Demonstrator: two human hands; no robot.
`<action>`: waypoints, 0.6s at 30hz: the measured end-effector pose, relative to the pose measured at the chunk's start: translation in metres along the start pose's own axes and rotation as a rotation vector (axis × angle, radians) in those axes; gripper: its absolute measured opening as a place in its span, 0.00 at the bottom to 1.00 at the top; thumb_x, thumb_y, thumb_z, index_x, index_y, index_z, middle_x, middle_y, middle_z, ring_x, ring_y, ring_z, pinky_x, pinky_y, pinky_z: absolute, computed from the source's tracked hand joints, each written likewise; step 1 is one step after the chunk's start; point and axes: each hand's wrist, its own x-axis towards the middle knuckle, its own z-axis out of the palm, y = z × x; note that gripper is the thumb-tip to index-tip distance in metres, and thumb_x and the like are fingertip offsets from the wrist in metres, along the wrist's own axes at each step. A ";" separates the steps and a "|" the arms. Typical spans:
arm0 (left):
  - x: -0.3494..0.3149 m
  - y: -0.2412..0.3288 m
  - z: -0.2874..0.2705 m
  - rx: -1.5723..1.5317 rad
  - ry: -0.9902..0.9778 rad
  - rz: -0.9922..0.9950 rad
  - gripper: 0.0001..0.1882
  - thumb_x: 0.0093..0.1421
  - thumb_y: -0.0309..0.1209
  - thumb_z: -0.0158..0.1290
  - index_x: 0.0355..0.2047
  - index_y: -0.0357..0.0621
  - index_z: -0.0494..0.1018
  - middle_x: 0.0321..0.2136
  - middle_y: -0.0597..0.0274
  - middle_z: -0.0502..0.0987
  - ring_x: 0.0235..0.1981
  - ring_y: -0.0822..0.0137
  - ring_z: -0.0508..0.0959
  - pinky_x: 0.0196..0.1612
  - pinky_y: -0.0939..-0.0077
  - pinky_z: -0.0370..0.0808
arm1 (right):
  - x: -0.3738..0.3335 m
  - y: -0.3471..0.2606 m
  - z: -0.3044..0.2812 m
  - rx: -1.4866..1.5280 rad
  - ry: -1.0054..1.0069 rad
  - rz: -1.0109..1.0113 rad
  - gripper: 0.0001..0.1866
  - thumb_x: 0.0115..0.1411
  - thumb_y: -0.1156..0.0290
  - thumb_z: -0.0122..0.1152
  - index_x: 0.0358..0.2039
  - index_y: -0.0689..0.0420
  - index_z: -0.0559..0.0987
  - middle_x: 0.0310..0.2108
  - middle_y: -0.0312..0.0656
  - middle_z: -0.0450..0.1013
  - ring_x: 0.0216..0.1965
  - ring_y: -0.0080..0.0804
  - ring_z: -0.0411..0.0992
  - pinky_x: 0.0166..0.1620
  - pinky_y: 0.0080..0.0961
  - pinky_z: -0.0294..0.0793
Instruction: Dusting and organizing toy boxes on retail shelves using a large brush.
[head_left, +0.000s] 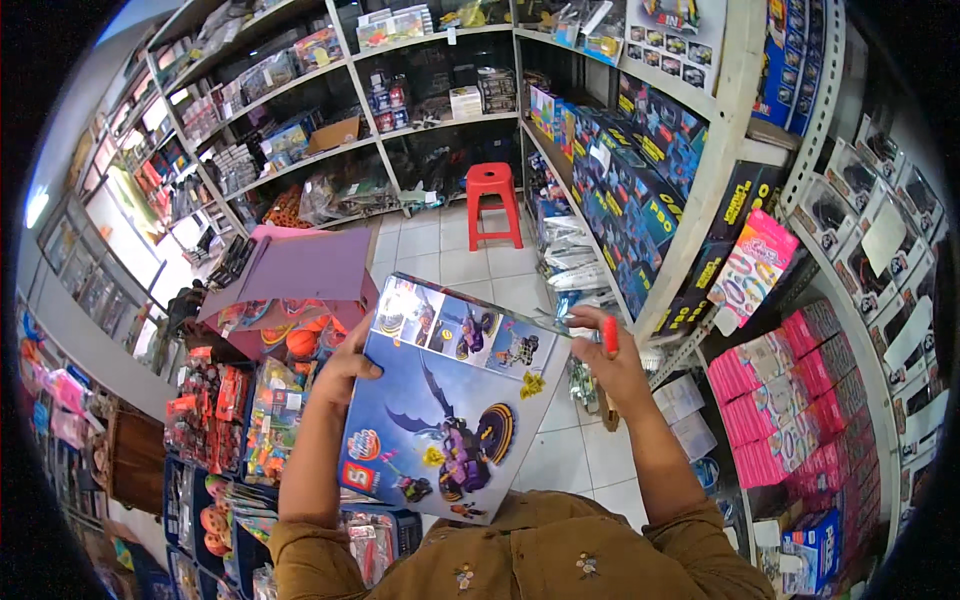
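A toy building-set box [405,385], blue with a purple-and-black model on its front, is held tilted before my chest. My left hand [347,362] is closed on the box's left edge, with the thumb over the front. My right hand [612,362] is at the box's upper right corner, its fingers bent together. From between those fingers sticks out a small red-ended thing [611,335], whose kind I cannot make out. Whether the right fingers also grip the box's edge is hard to see.
A red plastic stool [492,205] stands on the tiled floor ahead. Metal shelves [440,42] with boxed goods line the back. Large dark toy boxes [625,190] fill the right shelf, with stacked pink packages [765,385] nearer. At left are a purple carton [300,270] and bagged toys [275,415].
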 end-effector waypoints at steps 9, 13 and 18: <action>-0.003 0.013 0.016 0.090 -0.123 -0.048 0.57 0.19 0.26 0.52 0.61 0.37 0.54 0.51 0.55 0.69 0.51 0.62 0.70 0.55 0.75 0.64 | -0.014 -0.016 -0.004 0.233 -0.400 0.181 0.36 0.42 0.70 0.68 0.53 0.66 0.67 0.49 0.44 0.68 0.51 0.30 0.65 0.55 0.25 0.61; -0.003 0.005 0.015 0.161 -0.162 -0.062 0.53 0.27 0.31 0.58 0.61 0.37 0.55 0.51 0.54 0.69 0.51 0.61 0.70 0.55 0.72 0.64 | -0.016 -0.003 -0.013 0.312 -0.465 0.265 0.34 0.42 0.75 0.69 0.52 0.67 0.68 0.43 0.43 0.72 0.45 0.26 0.70 0.50 0.23 0.67; -0.011 -0.016 -0.038 0.150 -0.360 -0.104 0.50 0.41 0.45 0.59 0.62 0.37 0.52 0.52 0.49 0.68 0.53 0.57 0.68 0.57 0.65 0.63 | -0.035 0.015 -0.020 0.464 -0.206 0.351 0.35 0.42 0.77 0.67 0.52 0.69 0.65 0.40 0.45 0.72 0.39 0.27 0.72 0.45 0.22 0.70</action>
